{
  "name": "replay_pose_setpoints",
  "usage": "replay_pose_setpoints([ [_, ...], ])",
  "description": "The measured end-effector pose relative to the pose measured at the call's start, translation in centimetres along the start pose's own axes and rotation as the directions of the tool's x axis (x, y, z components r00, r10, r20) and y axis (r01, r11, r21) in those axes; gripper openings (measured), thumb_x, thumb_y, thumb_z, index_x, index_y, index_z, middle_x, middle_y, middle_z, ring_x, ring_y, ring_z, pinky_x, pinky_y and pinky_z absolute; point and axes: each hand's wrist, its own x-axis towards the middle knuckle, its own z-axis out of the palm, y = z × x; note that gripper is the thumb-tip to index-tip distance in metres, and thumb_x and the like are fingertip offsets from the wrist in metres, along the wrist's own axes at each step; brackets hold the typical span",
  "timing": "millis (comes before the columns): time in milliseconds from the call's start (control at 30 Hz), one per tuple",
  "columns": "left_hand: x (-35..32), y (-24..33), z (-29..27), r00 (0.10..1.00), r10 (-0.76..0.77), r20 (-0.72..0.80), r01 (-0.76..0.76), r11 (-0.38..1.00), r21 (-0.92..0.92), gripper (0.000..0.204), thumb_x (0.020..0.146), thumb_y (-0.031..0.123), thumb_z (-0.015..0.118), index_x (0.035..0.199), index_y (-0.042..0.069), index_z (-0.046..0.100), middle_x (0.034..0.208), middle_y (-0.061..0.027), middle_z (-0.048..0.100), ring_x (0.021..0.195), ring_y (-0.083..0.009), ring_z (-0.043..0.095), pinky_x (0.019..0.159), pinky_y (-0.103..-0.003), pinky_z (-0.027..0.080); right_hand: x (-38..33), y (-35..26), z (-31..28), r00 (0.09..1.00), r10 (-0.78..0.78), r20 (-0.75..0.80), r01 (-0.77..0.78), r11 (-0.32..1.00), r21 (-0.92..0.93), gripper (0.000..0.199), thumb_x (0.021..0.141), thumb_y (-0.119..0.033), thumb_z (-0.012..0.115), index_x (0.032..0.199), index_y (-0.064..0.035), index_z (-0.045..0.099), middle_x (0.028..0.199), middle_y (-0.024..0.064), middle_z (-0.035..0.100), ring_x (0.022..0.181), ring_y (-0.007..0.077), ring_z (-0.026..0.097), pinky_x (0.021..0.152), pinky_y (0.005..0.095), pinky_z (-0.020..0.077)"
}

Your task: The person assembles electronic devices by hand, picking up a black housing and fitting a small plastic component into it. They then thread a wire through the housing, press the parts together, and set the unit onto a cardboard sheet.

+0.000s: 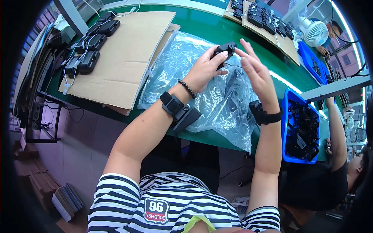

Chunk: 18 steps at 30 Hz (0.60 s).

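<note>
Head view: a green table [198, 19] carries a crumpled clear plastic bag [171, 58], spread beneath both hands.
Left side: cardboard [128, 50] lies there, with black boxes [88, 62] and white cables along its left edge.
Right side: a blue bin [284, 124] full of black parts stands just beside the right forearm; a co-worker's arm [338, 136] is beyond it, a white fan [314, 33] farther up.
Black device [226, 49]: above the bag, partly covered by fingers, a thin dark cable beside it.
Left hand [206, 68]: thumb and fingers clamped on the device.
Right hand [258, 75]: fingers apart from the thumb, nearly straight, close to the device; I cannot tell if they touch it.
Shirt patch [157, 211]: shield-shaped, black, white and red, bearing a number and a word.
</note>
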Motion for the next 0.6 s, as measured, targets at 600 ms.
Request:
replay_pose_setpoints([
  [600,0.1,-0.2,0.0,0.999,0.031,-0.018,-0.031,0.999,-0.029,0.04,0.1,0.028,0.058,0.133,0.007,0.049,0.113,-0.0035,0.055,0.099,-0.0124,0.054,0.082,-0.033,0.057,0.0,0.0,0.6,0.999,0.018,-0.033,-0.02,0.999,-0.048,0.046,0.103,-0.033,0.054,0.141,-0.0063,0.054,0.16,0.0138,0.03,0.151,0.0302,0.019,0.12,0.0421,0.018],
])
